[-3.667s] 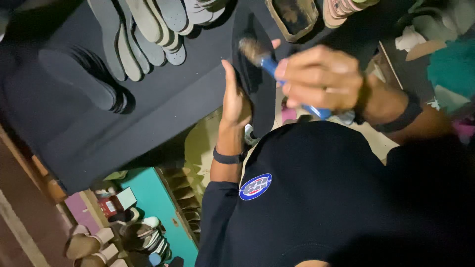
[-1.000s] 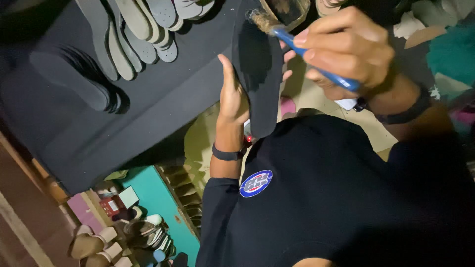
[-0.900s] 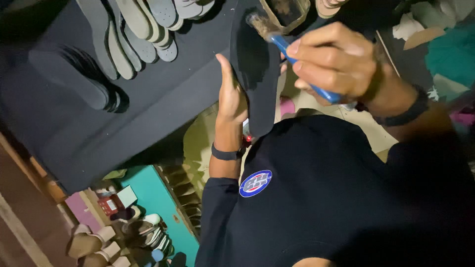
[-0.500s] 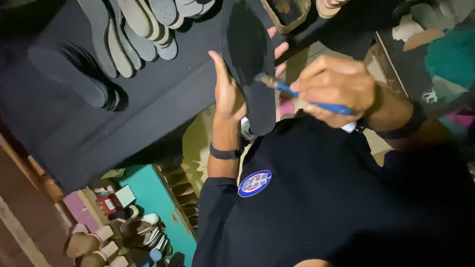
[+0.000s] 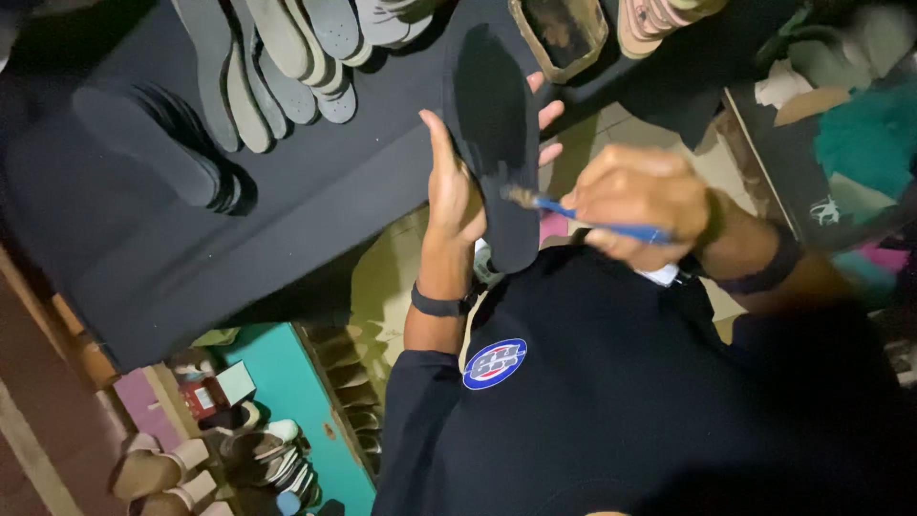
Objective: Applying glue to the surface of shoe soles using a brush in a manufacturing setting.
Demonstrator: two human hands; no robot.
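Observation:
My left hand [image 5: 451, 191] holds a dark shoe insole [image 5: 497, 143] upright, thumb on its left edge and fingertips showing behind its right edge. My right hand [image 5: 638, 203] grips a blue-handled brush [image 5: 583, 212]. The brush's bristle tip touches the lower half of the insole's face. Both hands hover above the front edge of a dark work table [image 5: 315, 201], over my black shirt.
Stacks of grey insoles [image 5: 277, 57] and dark insoles [image 5: 153, 143] lie on the table. A small rectangular tin [image 5: 559, 33] sits at the far edge, pale soles [image 5: 659, 19] beside it. Sandals [image 5: 153, 473] and a teal shelf [image 5: 287, 392] are on the floor at lower left.
The brush has moved from the top of the insole down to its lower half. My left hand has kept the insole upright in nearly the same spot.

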